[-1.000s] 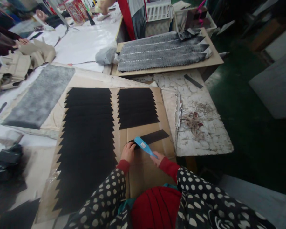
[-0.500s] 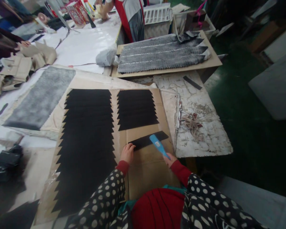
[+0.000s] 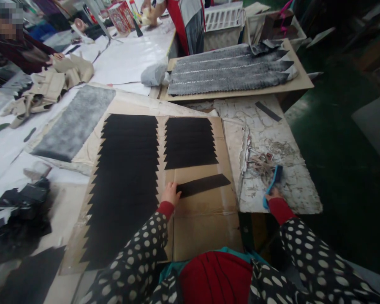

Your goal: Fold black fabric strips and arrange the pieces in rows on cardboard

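Observation:
My left hand (image 3: 171,194) is at the left end of a flat black strip (image 3: 205,185), its fingers closed on that end. The strip lies slightly tilted on brown cardboard (image 3: 205,236). My right hand (image 3: 274,195) is wrapped round the handle of a blue brush (image 3: 276,175) with dark bristles. It holds the brush over the stained white board to the right, close to a tangle of scraps (image 3: 260,164). A long stack of overlapping black strips (image 3: 126,190) with zigzag edges lies left of my left hand. Beyond the single strip lies a shorter stack (image 3: 190,141).
A grey speckled sheet (image 3: 77,120) lies at the left, near beige pieces (image 3: 53,84). Farther back, a board carries grey strips (image 3: 224,71). A loose dark strip (image 3: 268,111) lies on the white board (image 3: 291,169). Black scraps (image 3: 22,211) are at lower left. Co-workers stand across the tables.
My right hand has swung the brush from above the black strip rightward to the white board. My left hand stays at the strip's left end. The view has shifted slightly.

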Motion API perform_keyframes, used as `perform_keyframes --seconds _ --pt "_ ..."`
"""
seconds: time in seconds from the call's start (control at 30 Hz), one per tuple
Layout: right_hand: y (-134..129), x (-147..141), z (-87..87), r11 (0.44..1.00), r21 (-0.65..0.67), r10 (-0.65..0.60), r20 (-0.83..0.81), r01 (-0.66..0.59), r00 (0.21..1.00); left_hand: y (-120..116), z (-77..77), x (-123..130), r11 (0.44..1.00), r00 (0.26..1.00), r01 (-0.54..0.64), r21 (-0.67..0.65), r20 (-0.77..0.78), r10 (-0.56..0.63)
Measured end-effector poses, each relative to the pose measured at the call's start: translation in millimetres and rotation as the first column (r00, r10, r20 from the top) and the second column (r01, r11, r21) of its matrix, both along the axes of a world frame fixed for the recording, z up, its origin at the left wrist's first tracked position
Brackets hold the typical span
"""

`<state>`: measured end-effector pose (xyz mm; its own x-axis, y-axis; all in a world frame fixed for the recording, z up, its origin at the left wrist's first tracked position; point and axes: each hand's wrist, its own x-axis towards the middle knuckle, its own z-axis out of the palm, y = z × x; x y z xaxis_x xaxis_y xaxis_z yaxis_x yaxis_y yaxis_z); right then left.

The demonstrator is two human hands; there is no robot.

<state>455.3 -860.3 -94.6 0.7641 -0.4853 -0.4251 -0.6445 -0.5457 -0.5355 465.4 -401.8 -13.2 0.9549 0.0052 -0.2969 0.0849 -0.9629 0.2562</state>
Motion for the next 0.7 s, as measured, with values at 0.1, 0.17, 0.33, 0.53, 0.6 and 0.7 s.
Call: perform_keyframes --seconds 0.1,0.17,0.33,0.53,0.6,0.7 --pt "16 9 -1.3 0.989 -0.122 0.097 0.054 -0.090 0.994 0 1.4 6 0.999 0.999 -0.028 0.015 -0.041 0.029" --pt "37 19 -2.6 0.961 -0.134 0.254 0.093 -0.241 0.963 -1 1.1 10 0.999 0.997 -0.043 0.021 -0.059 0.044" --pt "104 49 -14.3 0.852 -0.103 0.524 0.137 -0.514 0.841 -5 0.0 16 1.000 0.997 -0.028 0.011 -0.077 0.029" --pt "145 58 -13.6 0.760 -0.141 0.650 0.140 -0.635 0.747 -2 9.6 -5 0.997 0.998 0.056 -0.045 -0.018 -0.057" --pt "148 56 -9.4 0.726 -0.166 0.687 0.137 -0.667 0.714 0 15.4 -20 0.984 0.988 0.152 -0.091 0.015 -0.151" --pt "147 52 -5.0 0.676 -0.175 0.737 0.168 -0.716 0.654 2 20.7 -47 0.909 0.931 0.364 -0.202 0.047 -0.362"
